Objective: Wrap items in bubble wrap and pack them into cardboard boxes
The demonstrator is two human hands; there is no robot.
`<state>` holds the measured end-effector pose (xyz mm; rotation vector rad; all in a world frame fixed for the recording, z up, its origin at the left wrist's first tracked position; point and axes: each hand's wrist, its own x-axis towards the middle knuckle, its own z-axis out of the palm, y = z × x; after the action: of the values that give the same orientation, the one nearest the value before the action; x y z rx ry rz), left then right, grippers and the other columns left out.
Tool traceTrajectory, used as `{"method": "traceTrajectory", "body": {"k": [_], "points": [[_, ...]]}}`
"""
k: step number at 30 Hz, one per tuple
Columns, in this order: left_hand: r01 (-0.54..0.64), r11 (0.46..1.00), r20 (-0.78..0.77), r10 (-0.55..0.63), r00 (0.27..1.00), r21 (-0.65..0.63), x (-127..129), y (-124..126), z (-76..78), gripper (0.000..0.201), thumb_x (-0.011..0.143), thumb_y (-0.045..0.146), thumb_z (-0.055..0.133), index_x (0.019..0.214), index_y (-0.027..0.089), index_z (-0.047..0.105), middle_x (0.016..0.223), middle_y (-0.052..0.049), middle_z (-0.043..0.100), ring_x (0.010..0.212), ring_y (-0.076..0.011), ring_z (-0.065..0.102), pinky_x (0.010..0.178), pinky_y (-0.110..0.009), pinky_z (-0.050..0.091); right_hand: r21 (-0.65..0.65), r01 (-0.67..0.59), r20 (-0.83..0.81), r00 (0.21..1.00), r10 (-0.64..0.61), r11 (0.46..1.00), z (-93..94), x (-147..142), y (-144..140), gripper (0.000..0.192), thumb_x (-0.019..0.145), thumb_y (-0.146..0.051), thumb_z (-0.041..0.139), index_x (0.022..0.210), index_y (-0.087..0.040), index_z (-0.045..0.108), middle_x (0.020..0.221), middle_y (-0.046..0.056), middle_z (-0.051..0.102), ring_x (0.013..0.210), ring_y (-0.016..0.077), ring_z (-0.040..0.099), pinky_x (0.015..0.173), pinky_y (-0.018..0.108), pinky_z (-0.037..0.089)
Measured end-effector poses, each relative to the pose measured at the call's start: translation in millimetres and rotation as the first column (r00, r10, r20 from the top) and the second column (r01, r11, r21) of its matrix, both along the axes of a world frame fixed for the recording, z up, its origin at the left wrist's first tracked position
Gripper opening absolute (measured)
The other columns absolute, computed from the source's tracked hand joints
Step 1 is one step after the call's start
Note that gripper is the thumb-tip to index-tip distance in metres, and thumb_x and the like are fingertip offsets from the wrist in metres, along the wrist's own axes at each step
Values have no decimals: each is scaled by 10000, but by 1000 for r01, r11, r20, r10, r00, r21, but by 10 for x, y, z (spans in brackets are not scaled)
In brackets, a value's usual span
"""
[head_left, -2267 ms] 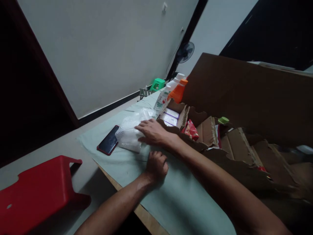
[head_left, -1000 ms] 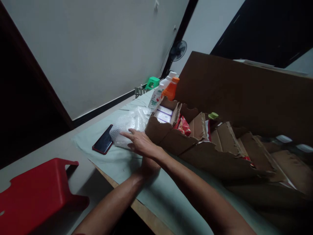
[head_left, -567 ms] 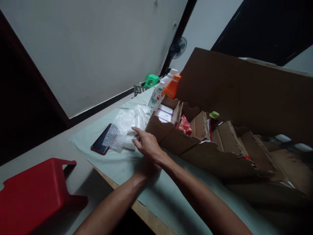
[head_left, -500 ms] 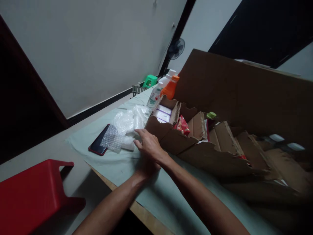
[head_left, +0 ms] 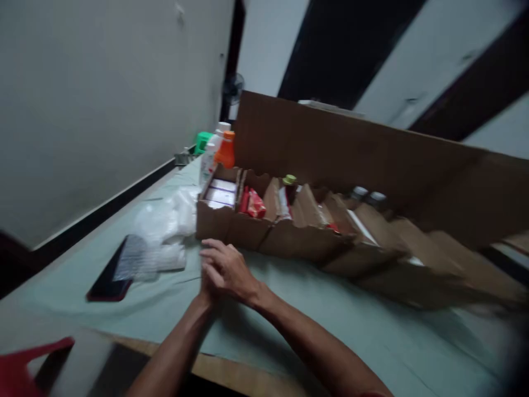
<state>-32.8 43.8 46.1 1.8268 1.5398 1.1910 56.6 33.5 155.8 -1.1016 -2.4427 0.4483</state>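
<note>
- The right hand [head_left: 229,269] lies palm down over the left hand [head_left: 205,286], both low on the pale green cloth [head_left: 314,309] that covers the counter [head_left: 231,375]. The right hand's fingers are loosely spread and grip nothing. The left hand is mostly hidden beneath it, so I cannot tell how its fingers are set.
- The bubble wrap bundle [head_left: 163,234] lies just left of the hands, apart from them, with its near flap draped over the far end of a dark phone [head_left: 108,275] in a red case.
- Directly beyond the hands stands a row of torn cardboard compartments [head_left: 289,231], the nearest corner just past the right fingertips.
- The leftmost compartment holds white-and-purple boxes [head_left: 219,193]. The next holds a red packet [head_left: 253,203]. A green-capped bottle [head_left: 289,182] rises further along, and two grey caps [head_left: 367,194] show near the back.
- A tall cardboard flap [head_left: 351,154] stands behind the row and blocks the view past it.
- An orange bottle [head_left: 226,150] and a white bottle [head_left: 209,160] stand at the row's far left end.
- A red stool [head_left: 25,369] edges into the lower left corner, blurred.
</note>
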Motion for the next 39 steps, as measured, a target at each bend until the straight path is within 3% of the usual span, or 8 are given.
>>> {"method": "traceTrajectory", "body": {"k": [6,12,16,21,23,30,35,39], "points": [[4,999,-235,4,972,33,-18,-30,-19,368,875,360,440,951,147,731,985,-139,712,961,-313,641,919,-481,481,-16,340,91,937,-337,940,-497,1187,-961,212,900,-171,623,1093,-211,701,1320,103,678,1173,228,646,989,391,460],[44,995,-477,1,879,84,-89,-22,-99,420,871,433,394,887,185,732,905,-115,739,890,-315,658,821,-439,500,1,445,65,894,-444,895,-797,2008,-1798,154,910,-164,609,990,-230,723,1227,56,733,1086,205,682,966,401,470],[43,997,-527,-4,850,61,-151,-18,-122,430,855,486,403,871,203,725,893,-118,744,863,-331,665,769,-444,520,182,616,-27,782,-622,766,-512,2884,-1983,222,905,-151,591,1063,-234,722,1199,77,747,1090,224,687,976,430,475],[43,999,-536,-26,844,20,-155,-44,-219,370,822,500,465,841,249,735,899,-98,747,861,-356,677,764,-492,547,438,818,-36,429,-903,371,298,4280,-1898,390,932,-179,528,1306,-177,637,1387,148,634,1286,289,559,1020,466,429],[83,995,-526,-46,849,46,-38,-134,-238,354,808,505,481,867,285,751,951,-76,761,902,-365,686,790,-514,554,478,825,93,294,-951,302,568,4684,-1771,520,910,-186,560,1429,-151,546,1485,169,545,1358,316,475,1038,472,384],[381,920,-531,-279,800,91,678,-682,-177,347,824,480,552,993,288,786,1122,-87,768,1007,-324,718,881,-499,568,401,790,464,261,-847,463,867,5225,-1398,256,853,-118,582,993,-151,794,1016,172,757,1073,283,614,946,412,321],[317,948,-508,-253,823,41,655,-943,-91,316,827,465,573,1001,302,781,1119,-65,778,1017,-306,723,905,-479,577,381,761,547,272,-792,525,960,5129,-1704,214,840,-131,613,942,-158,800,883,156,762,905,271,649,839,386,345],[224,974,-447,-183,876,39,648,-1128,35,310,842,469,559,984,292,770,1094,-55,777,1021,-290,718,941,-473,569,175,727,597,458,-658,664,1045,4834,-1916,167,837,-177,649,899,-253,784,800,52,750,728,212,644,641,306,317]]}}
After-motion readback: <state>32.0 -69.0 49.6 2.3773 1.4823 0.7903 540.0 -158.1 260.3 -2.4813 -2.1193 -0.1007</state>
